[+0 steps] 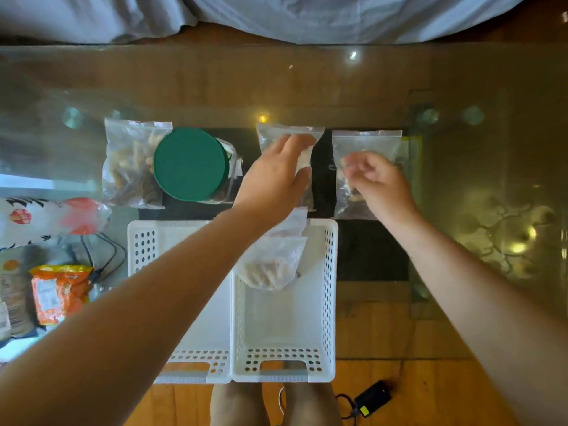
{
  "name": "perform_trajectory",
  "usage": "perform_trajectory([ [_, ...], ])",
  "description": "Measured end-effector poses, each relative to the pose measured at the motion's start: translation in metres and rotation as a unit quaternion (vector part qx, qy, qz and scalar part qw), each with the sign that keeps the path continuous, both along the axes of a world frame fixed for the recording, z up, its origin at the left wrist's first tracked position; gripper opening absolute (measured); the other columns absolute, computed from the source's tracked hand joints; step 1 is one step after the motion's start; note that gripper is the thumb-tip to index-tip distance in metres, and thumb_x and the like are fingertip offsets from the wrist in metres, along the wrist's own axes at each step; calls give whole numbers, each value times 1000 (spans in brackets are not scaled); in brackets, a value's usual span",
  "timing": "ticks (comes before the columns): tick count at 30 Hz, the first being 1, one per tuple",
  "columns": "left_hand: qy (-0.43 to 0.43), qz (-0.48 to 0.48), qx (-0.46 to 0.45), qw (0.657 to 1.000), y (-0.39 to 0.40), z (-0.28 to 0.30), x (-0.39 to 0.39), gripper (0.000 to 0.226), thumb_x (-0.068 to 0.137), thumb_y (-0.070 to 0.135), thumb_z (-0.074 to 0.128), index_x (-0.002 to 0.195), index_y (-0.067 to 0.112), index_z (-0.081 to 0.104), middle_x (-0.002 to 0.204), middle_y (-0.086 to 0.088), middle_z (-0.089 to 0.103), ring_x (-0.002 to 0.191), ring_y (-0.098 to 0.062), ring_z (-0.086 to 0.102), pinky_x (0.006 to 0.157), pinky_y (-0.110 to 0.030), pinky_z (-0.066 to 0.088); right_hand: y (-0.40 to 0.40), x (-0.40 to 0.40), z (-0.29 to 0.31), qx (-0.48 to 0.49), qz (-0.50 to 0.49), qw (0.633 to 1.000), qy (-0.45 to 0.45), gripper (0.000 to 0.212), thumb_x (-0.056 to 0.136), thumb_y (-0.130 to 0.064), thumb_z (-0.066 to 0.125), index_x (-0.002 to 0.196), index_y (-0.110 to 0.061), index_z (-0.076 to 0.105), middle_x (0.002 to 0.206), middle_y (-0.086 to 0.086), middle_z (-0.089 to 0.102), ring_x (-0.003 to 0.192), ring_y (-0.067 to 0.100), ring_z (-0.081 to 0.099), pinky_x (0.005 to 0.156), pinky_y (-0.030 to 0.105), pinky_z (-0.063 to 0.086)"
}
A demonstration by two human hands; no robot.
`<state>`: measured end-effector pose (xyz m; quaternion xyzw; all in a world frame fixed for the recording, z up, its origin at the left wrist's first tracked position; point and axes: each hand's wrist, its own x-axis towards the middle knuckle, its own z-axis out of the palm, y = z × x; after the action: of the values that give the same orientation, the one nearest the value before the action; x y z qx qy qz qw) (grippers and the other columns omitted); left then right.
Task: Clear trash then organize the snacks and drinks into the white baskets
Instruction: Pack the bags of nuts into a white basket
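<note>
now, head view: my left hand (276,176) lies spread, fingers straight, on middle zip bag (289,135). my right hand (376,182) curls its fingers, pinching right zip bag (367,142). two white baskets (330,272) sit side by side near me on glass table (461,87); right one holds snack bag (273,265). green-lidded jar (190,164) stands beside left zip bag (129,161).
</note>
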<state>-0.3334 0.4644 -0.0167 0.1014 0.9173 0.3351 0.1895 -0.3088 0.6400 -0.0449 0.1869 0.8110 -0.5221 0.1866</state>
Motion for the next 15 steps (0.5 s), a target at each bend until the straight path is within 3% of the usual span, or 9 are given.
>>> perform_trajectory([
  [4,-7,-68,-152,986,17,-44,-45,55,94,12,49,144,19,26,150,-5,30,139,-26,28,112,-44,28,21,-31,-28,177,90,979,41,41,87,-14,57,127,-19,50,135,1,49,125,17,44,97,27,37],
  [7,14,-71,-209,975,19,-61,-65,71,85,-6,51,145,21,26,150,-5,33,139,-26,28,112,-44,24,26,-49,-43,255,130,955,73,50,87,-9,56,135,-16,44,144,4,43,136,23,35,110,36,29],
  [12,11,-136,-281,950,15,-68,-76,69,83,-2,57,143,19,30,146,-9,41,135,-31,36,113,-46,20,28,-61,-58,346,184,917,68,52,88,-8,56,137,-18,42,140,7,49,136,29,35,115,48,13],
  [15,15,-125,-297,946,14,-66,-79,65,82,-1,57,140,18,33,141,-11,46,130,-33,41,111,-47,22,29,-60,-58,378,188,903,75,47,88,-4,53,132,-19,47,129,8,57,126,30,46,114,48,16],
])
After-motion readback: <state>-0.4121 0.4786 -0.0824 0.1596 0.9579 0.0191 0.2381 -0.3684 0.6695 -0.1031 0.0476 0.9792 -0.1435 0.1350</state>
